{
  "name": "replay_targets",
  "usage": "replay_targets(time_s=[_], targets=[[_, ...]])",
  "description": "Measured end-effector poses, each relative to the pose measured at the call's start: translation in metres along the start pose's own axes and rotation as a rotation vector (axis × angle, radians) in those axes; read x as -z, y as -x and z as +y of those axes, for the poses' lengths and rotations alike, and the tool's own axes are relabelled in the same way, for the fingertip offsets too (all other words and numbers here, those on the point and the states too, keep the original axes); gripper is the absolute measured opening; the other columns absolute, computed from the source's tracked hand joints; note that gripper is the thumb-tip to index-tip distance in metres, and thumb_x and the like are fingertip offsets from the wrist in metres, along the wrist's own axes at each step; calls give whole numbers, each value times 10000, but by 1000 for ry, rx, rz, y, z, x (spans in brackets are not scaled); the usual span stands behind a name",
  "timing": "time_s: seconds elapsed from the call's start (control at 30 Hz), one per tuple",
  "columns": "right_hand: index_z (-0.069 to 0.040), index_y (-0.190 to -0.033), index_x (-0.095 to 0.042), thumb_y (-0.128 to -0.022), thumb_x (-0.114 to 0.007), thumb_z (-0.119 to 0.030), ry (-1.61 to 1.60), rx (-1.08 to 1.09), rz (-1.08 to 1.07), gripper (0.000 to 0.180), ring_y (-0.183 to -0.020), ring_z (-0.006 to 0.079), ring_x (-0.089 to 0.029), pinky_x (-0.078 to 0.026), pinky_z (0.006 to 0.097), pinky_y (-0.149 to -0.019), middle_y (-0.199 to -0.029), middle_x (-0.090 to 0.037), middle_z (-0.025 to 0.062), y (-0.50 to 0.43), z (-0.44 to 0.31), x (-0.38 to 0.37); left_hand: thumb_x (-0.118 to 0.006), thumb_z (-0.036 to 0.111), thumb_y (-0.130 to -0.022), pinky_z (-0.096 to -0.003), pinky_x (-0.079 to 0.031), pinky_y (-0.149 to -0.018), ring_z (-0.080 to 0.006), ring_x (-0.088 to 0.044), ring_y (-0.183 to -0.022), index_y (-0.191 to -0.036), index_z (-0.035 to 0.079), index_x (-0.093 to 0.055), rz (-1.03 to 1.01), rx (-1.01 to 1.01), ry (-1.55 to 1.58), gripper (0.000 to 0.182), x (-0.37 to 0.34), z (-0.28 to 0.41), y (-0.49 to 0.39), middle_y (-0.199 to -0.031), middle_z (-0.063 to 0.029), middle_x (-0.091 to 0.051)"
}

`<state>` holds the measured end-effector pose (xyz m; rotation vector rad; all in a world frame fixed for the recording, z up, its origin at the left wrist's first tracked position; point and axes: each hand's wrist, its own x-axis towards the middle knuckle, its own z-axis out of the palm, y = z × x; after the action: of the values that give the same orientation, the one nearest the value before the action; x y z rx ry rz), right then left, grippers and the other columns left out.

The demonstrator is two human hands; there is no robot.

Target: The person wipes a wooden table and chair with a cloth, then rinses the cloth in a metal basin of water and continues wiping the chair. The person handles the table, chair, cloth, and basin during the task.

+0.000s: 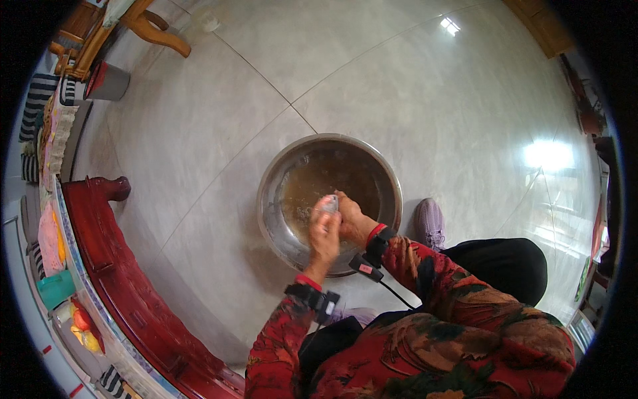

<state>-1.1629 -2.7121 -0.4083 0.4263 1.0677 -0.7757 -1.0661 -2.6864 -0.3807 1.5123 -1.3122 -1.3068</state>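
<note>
A round stainless steel basin (269,219) stands on the floor before me, with murky brown water (329,172) and some bubbles in it. Above the water, my left hand (324,232) and my right hand (352,215) are pressed together. Between them they grip a small greyish-white thing (330,203), perhaps a wet cloth; blur and my fingers hide most of it. Each wrist wears a black strap; a small boxed device (366,268) on a cable hangs by the right one.
Grey tiled floor (209,124) surrounds the basin. At left runs a carved red wooden furniture edge (134,299), beside a table bearing a teal cup (56,289). A grey bin (109,82) and a wooden furniture leg (159,37) are at upper left. My shoe (430,222) is right of the basin.
</note>
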Motion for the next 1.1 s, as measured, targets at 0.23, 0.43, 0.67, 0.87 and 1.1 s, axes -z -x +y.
replay_targets(time_s=[0.23, 0.43, 0.67, 0.87, 1.1], targets=[[-167, -936, -599, -969, -406, -393, 205, -115, 53, 298, -710, 194, -577, -482, 344, -604, -857, -617, -1, 12, 25, -9, -575, 188, -896, -377, -467, -805, -294, -599, -899, -913, -21, -605, 280, 42, -220, 212, 7, 7, -22, -980, -153, -613], [-101, -911, -563, -973, -390, -414, 45, 68, -54, 363, -783, 258, -585, -496, 460, -738, -850, -601, 71, -13, 3, 17, -601, 148, -879, -347, -441, -914, -250, -571, -1082, -986, 2, -622, -42, -399, -256, 182, -7, 12, 7, -1193, -120, -593], [-162, -975, -608, -956, -458, -365, 154, -92, -31, 253, -808, 186, -603, -501, 394, -609, -932, -634, 42, 2, 27, 5, -575, 198, -904, -341, -478, -789, -266, -618, -877, -995, -23, -611, 184, -58, -300, 242, 2, 11, -17, -952, -151, -630], [-146, -909, -562, -970, -429, -374, -188, -74, -365, 272, -755, 200, -583, -492, 392, -699, -754, -562, 21, -27, 6, 39, -609, 155, -878, -346, -433, -943, -295, -544, -1116, -848, 1, -603, -2, -303, -177, 158, -17, 10, 18, -1190, -142, -578], [-157, -819, -553, -949, -448, -418, 427, 304, -366, 310, -699, 187, -585, -473, 366, -597, -763, -585, 18, -24, 47, 24, -604, 172, -874, -390, -467, -684, -324, -579, -768, -736, -11, -547, 168, -157, -268, 236, -10, 3, -1, -837, -140, -575]])
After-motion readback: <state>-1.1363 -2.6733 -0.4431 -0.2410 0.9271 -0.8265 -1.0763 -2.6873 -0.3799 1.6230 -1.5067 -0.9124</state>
